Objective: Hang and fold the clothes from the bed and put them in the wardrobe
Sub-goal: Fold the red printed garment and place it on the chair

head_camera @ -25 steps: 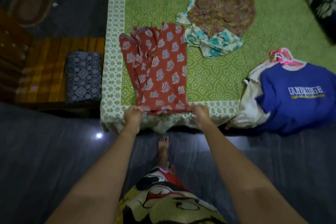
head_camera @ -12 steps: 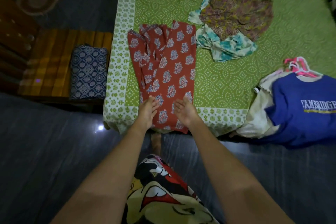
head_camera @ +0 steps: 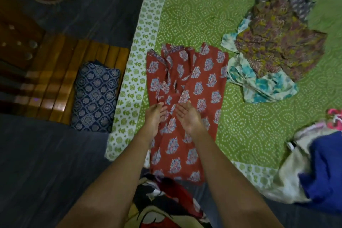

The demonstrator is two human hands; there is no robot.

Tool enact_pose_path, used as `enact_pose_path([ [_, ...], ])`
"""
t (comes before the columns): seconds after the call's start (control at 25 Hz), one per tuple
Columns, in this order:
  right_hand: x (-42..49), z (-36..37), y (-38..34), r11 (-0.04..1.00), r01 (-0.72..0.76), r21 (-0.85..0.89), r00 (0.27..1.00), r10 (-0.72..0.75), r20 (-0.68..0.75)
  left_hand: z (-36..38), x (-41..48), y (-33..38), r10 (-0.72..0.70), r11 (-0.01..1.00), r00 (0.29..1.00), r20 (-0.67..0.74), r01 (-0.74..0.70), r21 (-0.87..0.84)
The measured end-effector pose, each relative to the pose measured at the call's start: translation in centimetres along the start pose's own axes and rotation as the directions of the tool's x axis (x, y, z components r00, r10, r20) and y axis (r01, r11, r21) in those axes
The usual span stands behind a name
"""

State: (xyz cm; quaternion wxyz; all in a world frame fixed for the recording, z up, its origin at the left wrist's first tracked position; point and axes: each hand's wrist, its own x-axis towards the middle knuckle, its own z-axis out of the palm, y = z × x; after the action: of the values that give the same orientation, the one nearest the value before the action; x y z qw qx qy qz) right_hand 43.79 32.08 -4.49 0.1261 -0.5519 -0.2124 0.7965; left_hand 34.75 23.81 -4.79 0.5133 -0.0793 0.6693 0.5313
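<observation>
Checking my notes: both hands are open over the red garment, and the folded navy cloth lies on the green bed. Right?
No. In the head view the folded navy cloth lies on the wooden bench beside the green bed. Left hand and right hand are open over the red garment.

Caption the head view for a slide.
Open left hand and right hand over a red printed garment spread on the green bedspread; crumpled clothes heaped nearby.
</observation>
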Motion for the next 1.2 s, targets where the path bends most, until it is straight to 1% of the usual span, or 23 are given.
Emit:
enact_pose_path([
  [0.12,4.3,2.2,-1.1,0.998,-0.035,-0.058,0.999,0.034,-0.034,0.0,4.4,1.6,-0.011,1.0,0.998,-0.058,0.012,0.025],
  [0.2,6.2,3.3,-1.4,0.993,-0.058,-0.104,0.997,0.053,-0.053,0.2,6.6,2.1,0.008,1.0,0.994,-0.108,-0.007,0.008],
  [0.28,8.1,4.0,-1.7,0.991,-0.052,-0.123,0.997,0.044,-0.068,0.5,8.5,2.4,0.032,0.999,0.987,-0.159,-0.038,-0.036],
  [0.32,8.8,4.3,-1.8,0.992,-0.038,-0.123,0.997,0.029,-0.076,0.6,9.3,2.4,0.048,0.998,0.98,-0.195,-0.055,-0.03],
  [0.36,9.8,4.8,-2.0,0.991,-0.03,-0.13,0.996,0.019,-0.085,0.4,10.2,2.5,0.064,0.998,0.969,-0.241,-0.068,-0.01],
  [0.4,10.7,5.2,-2.2,0.988,-0.025,-0.154,0.996,0.011,-0.091,0.2,11.3,2.5,0.087,0.996,0.952,-0.294,-0.077,0.045],
  [0.48,12.3,5.9,-2.4,0.976,-0.007,-0.218,0.995,-0.015,-0.099,-0.3,12.8,2.3,0.162,0.972,0.921,-0.353,-0.086,0.22],
  [0.56,13.9,6.6,-2.6,0.954,0.033,-0.299,0.99,-0.072,-0.121,-0.7,14.3,2.2,0.264,0.904,0.906,-0.331,-0.112,0.413],
  [0.6,14.6,7.0,-2.7,0.937,0.064,-0.343,0.984,-0.116,-0.133,-0.9,14.9,2.2,0.298,0.87,0.902,-0.313,-0.122,0.477],
  [0.72,16.7,7.9,-2.8,0.874,0.132,-0.467,0.964,-0.224,-0.147,-1.0,16.2,2.9,0.31,0.832,0.908,-0.28,-0.116,0.543],
  [0.8,17.4,8.7,-3.0,0.845,0.141,-0.515,0.964,-0.235,-0.121,-1.1,16.8,2.9,0.324,0.783,0.921,-0.217,-0.132,0.607],
  [0.88,17.5,9.6,-3.2,0.857,0.135,-0.498,0.971,-0.214,-0.105,-1.2,17.3,2.9,0.326,0.746,0.927,-0.184,-0.133,0.653],
  [1.0,17.4,10.2,-3.3,0.92,0.118,-0.373,0.985,-0.156,-0.073,-1.3,17.8,3.4,0.325,0.749,0.929,-0.179,-0.137,0.648],
  [1.04,17.4,10.1,-3.4,0.93,0.109,-0.35,0.991,-0.13,-0.038,-1.1,17.8,3.8,0.328,0.75,0.928,-0.175,-0.143,0.645],
  [1.12,17.1,9.7,-3.5,0.92,0.109,-0.376,0.993,-0.08,0.092,-0.9,18.1,4.4,0.342,0.748,0.926,-0.158,-0.167,0.643],
  [1.16,16.8,9.6,-3.5,0.918,0.115,-0.379,0.987,-0.063,0.147,-0.9,18.5,4.4,0.357,0.766,0.921,-0.157,-0.192,0.614],
  [1.2,16.5,9.5,-3.5,0.924,0.116,-0.364,0.984,-0.057,0.167,-0.8,18.5,4.7,0.353,0.824,0.916,-0.192,-0.206,0.528],
])
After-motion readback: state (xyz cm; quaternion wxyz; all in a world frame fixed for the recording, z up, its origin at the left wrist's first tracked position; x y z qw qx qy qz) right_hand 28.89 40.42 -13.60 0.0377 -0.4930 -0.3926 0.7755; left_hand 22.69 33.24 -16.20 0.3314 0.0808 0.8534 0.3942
